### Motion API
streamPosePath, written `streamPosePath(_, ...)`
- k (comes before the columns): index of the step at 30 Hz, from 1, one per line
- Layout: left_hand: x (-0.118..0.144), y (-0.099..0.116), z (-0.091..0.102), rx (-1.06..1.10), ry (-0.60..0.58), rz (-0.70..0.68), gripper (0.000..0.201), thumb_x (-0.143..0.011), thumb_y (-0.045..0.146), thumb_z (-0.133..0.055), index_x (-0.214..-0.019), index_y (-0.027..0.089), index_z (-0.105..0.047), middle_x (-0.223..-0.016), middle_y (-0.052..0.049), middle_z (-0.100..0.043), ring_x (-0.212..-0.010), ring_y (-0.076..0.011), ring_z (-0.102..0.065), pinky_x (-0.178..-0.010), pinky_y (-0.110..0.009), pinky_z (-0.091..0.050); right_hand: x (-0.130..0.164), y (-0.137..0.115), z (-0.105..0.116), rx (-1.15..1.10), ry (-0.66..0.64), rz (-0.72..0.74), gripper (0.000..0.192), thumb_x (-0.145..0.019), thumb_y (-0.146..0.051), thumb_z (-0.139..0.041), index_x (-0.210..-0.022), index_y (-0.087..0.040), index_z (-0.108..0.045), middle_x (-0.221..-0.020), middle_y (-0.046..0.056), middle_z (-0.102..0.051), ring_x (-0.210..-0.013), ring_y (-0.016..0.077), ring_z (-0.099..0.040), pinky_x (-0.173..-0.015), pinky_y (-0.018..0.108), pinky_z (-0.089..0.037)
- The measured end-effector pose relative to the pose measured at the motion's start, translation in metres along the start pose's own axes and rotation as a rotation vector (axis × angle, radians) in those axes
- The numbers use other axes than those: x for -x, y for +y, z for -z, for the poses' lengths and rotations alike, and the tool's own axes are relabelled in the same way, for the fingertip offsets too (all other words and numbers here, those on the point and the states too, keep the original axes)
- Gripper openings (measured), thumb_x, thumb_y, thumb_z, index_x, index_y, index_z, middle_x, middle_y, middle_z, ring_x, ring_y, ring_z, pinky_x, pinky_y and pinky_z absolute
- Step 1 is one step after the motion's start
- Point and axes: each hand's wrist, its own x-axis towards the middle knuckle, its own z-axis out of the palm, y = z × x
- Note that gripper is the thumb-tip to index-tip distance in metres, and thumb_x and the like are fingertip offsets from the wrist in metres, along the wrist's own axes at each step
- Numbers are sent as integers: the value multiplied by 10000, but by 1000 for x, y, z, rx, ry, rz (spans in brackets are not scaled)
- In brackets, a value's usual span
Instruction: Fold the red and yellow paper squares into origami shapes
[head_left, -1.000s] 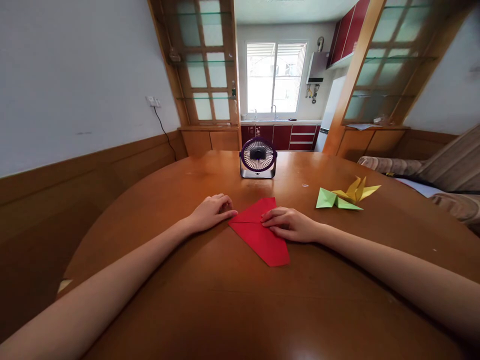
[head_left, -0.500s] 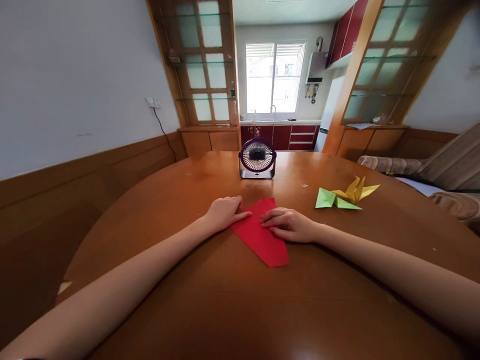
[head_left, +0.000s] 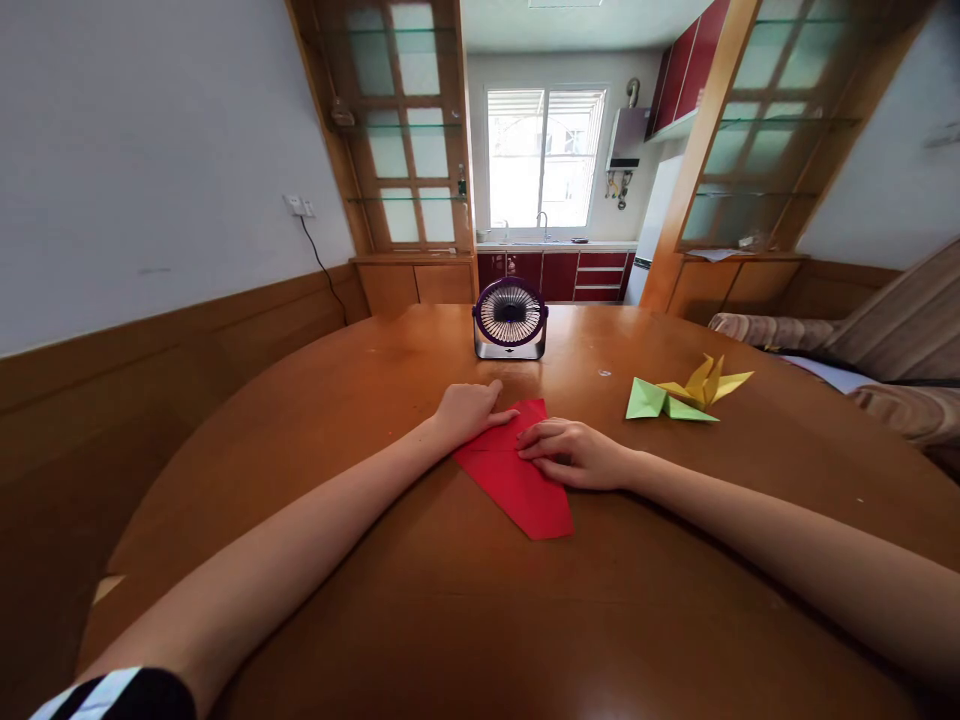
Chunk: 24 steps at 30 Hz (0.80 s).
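Two bare arms stretch over a wide, glossy round wooden counter [head_left: 315, 400] in a wood-panelled room that opens onto a kitchen with a bright window. From the left: the left hand [head_left: 469, 410] lies flat, fingers together, pressing the upper left part of a folded red paper [head_left: 517, 480] at mid-counter; a small purple fan [head_left: 510, 318] stands just beyond; the right hand [head_left: 577, 455] presses the paper's right side, fingers curled; green and yellow paper figures [head_left: 686, 395] lie further right. Since a second ago, the left hand has slid rightward onto the paper
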Motion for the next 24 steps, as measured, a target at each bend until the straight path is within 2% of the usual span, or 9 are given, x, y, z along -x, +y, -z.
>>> streamPosePath(9,-21,4,-8,-22,54,58,536,-899,624,-446,-1037,129,-600,-844,-148,-703,-812,-294,-684,-614,-295,-408,-1,-1,1,1,5,8,269,-863,-127,-522,-1075,-155,-685,-1123,121,-665,-1043,211,-628,-941,398,-496)
streamPosePath(14,-27,10,-8,-31,70,64,470,-922,545,-467,-1028,109,-608,-859,-168,-703,-828,-290,-686,-623,-293,-416,-1,-2,1,-3,14,17,265,-865,-126,-524,-1073,-142,-687,-1130,133,-662,-1052,214,-627,-942,393,-498)
streamPosePath(18,-30,20,-8,-49,83,66,357,-967,391,-449,-998,72,-606,-849,-174,-700,-834,-275,-695,-620,-276,-394,0,-1,1,-3,12,15,266,-865,-126,-525,-1072,-124,-691,-1117,138,-669,-1052,217,-629,-943,387,-500)
streamPosePath(22,-26,26,-7,-67,100,48,326,-998,148,-282,-982,48,-592,-876,-168,-692,-876,-243,-692,-641,-271,-372,0,0,0,7,12,13,272,-872,-130,-520,-1086,-153,-687,-1132,119,-668,-1059,207,-627,-944,387,-504)
streamPosePath(24,-23,26,-5,-75,103,44,284,-973,99,-315,-966,53,-595,-864,-177,-690,-858,-253,-696,-643,-279,-394,1,1,0,13,10,14,275,-874,-130,-522,-1095,-157,-683,-1137,117,-667,-1067,206,-624,-950,389,-502)
